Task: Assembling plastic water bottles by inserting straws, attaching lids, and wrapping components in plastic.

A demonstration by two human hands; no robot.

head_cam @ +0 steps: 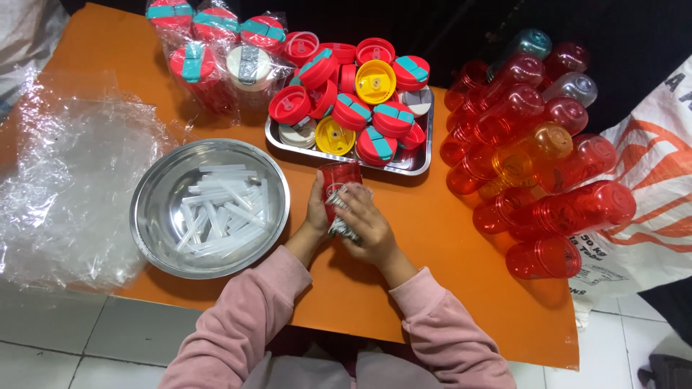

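Both hands hold a translucent red plastic cup [339, 177] lying on its side on the orange table [447, 238], its open end pointing away from me. My left hand [316, 209] grips its left side. My right hand [366, 225] wraps over the near end, where a patterned paper or label shows between the fingers. A steel tray [421, 160] piled with red, teal and yellow lids [360, 101] stands just beyond the cup.
A round steel bowl [155, 209] of clear short straws sits at my left. Crumpled clear plastic bags [68, 187] cover the table's left side. Wrapped cups [216, 50] stand at the back left. Several red and orange cups [540, 158] lie stacked at the right.
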